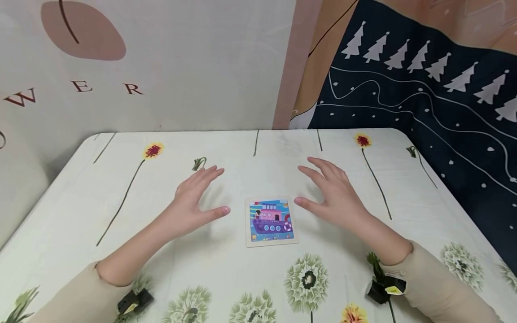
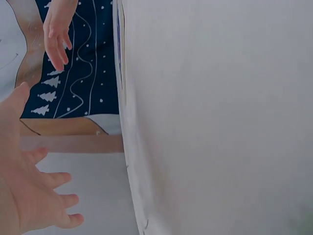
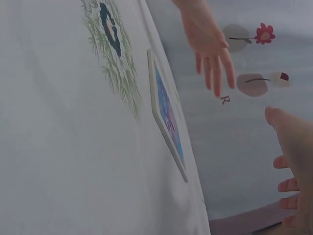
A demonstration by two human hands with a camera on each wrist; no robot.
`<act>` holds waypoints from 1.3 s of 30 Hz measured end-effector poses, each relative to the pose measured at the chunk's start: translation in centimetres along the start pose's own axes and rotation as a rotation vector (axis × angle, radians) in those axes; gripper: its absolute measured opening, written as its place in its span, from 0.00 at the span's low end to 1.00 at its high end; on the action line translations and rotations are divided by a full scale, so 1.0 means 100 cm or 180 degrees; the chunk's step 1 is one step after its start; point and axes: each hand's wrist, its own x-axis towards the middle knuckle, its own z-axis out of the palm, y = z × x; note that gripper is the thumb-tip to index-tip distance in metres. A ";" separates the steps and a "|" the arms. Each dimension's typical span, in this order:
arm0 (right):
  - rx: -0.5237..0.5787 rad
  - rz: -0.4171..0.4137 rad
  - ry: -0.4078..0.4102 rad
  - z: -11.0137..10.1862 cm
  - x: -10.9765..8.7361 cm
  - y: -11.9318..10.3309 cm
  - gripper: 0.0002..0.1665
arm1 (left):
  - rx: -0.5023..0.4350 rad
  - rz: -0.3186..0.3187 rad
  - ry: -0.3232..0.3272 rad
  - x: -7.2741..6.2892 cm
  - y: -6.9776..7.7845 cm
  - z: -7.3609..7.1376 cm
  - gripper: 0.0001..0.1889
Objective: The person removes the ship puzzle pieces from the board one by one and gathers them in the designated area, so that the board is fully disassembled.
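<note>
A small square jigsaw puzzle [image 1: 271, 221] with a pale wooden border lies flat on the table, its picture a purple and pink boat on blue. To its left, my left hand [image 1: 194, 208] hovers above the cloth, fingers spread and thumb toward the puzzle. My right hand [image 1: 333, 195] is held likewise on the other side, its thumb tip close to the puzzle's upper right corner in the head view. Neither hand holds anything. In the right wrist view the puzzle [image 3: 166, 115] appears nearly edge-on, with the left hand [image 3: 208, 44] beyond it.
A white tablecloth [image 1: 226, 269] printed with flowers and dandelions covers the table. Behind stands a pale wall covering [image 1: 210, 67] with letters; a dark blue cloth [image 1: 424, 98] with white trees hangs at the right. Small black devices [image 1: 135, 301] sit at both wrists.
</note>
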 end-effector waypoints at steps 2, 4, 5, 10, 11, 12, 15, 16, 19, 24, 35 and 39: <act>0.0053 -0.0028 -0.0010 0.003 0.001 -0.003 0.41 | -0.0089 -0.0044 -0.0039 0.002 0.002 0.004 0.44; 0.0106 -0.0074 -0.0017 0.006 0.002 -0.006 0.40 | -0.0165 -0.0093 -0.0070 0.004 0.005 0.008 0.44; 0.0131 -0.0105 -0.0017 0.008 0.002 -0.008 0.40 | -0.0198 -0.0117 -0.0086 0.004 0.006 0.010 0.45; 0.0282 -0.0232 -0.0062 0.018 0.005 -0.014 0.37 | -0.0323 -0.0171 -0.0178 0.008 0.012 0.018 0.46; 0.0321 -0.0248 -0.0072 0.020 0.006 -0.016 0.37 | -0.0343 -0.0170 -0.0204 0.009 0.012 0.019 0.46; 0.0354 -0.0264 -0.0089 0.023 0.006 -0.017 0.36 | -0.0362 -0.0164 -0.0232 0.009 0.013 0.021 0.47; 0.0434 -0.0317 -0.0140 0.029 0.009 -0.022 0.36 | -0.0413 -0.0126 -0.0306 0.011 0.013 0.026 0.48; 0.0439 -0.0340 -0.0160 0.031 0.010 -0.023 0.35 | -0.0434 -0.0109 -0.0331 0.012 0.012 0.028 0.48; 0.0470 -0.0387 -0.0230 0.036 0.012 -0.027 0.34 | -0.0483 -0.0034 -0.0401 0.014 0.010 0.034 0.50; 0.0560 -0.0457 -0.0321 0.045 0.017 -0.032 0.32 | -0.0460 0.0081 -0.0481 0.017 0.005 0.043 0.51; 0.0683 -0.0575 -0.0464 0.064 0.026 -0.033 0.25 | -0.0355 0.0115 -0.0541 0.017 -0.005 0.055 0.53; 0.0676 -0.0577 -0.0505 0.070 0.028 -0.033 0.24 | -0.0246 0.0183 -0.0522 0.017 -0.009 0.059 0.53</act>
